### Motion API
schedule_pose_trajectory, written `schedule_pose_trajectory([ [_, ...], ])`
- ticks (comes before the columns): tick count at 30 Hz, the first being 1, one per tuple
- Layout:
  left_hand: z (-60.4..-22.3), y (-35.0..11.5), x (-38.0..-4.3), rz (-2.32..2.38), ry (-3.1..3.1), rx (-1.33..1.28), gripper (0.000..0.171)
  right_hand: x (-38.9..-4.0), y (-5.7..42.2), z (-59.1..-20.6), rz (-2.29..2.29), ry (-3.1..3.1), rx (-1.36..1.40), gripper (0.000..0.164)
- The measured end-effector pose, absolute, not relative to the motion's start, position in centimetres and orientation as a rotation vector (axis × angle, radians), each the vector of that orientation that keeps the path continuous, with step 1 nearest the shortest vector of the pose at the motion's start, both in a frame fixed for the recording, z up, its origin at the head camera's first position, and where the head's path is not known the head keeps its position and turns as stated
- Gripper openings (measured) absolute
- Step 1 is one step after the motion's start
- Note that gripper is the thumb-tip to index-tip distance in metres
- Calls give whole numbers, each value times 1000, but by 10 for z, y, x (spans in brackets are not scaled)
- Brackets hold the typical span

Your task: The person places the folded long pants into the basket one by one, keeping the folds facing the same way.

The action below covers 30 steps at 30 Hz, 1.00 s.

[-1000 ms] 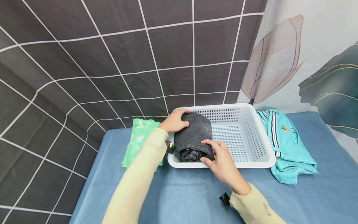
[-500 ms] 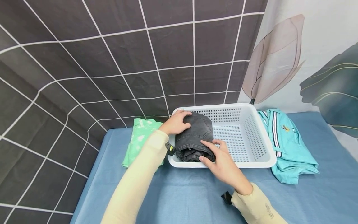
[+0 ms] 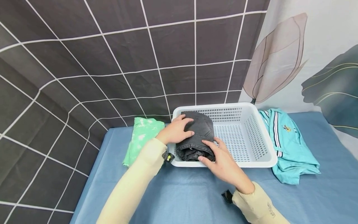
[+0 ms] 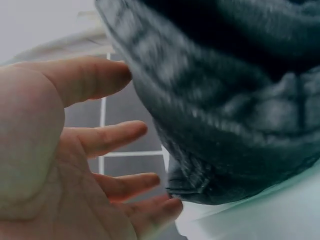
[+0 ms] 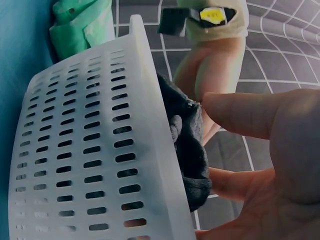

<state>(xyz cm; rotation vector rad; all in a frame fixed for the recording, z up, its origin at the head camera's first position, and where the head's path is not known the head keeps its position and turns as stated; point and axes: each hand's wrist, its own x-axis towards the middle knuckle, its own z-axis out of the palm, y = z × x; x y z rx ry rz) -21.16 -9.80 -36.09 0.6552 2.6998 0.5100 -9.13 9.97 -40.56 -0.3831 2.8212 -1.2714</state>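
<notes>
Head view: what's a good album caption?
Left hand and right hand at rolled dark denim in a white basket, green cloth and turquoise clothing on either side.

Free room at right in white basket [image 3: 233, 144], black jeans [image 3: 201, 128] blocking left

the jeans [image 3: 200, 126] between the left fingers [image 3: 188, 120] and right fingers [image 3: 209, 145] are coarse matt denim; the basket [image 3: 251, 164] beneath is smooth, faintly glossy plastic; the green fabric [image 3: 142, 132] left of the left fingers and the teal garment [image 3: 291, 147] right of the right are creased matt cloth.
</notes>
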Motion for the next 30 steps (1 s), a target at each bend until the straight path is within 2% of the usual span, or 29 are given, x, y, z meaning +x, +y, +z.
schedule_pose_trajectory([
  [9,-357,-99,-179,470,2736,595,57,-95,103,-403,-1247,2822,-377,50],
  [21,-363,-98,-158,512,2784,485,60,-100,99,-406,-1118,2883,-380,39],
  [30,-369,-94,-144,347,2919,560,61,-102,95,-412,-1049,2956,-462,36],
])
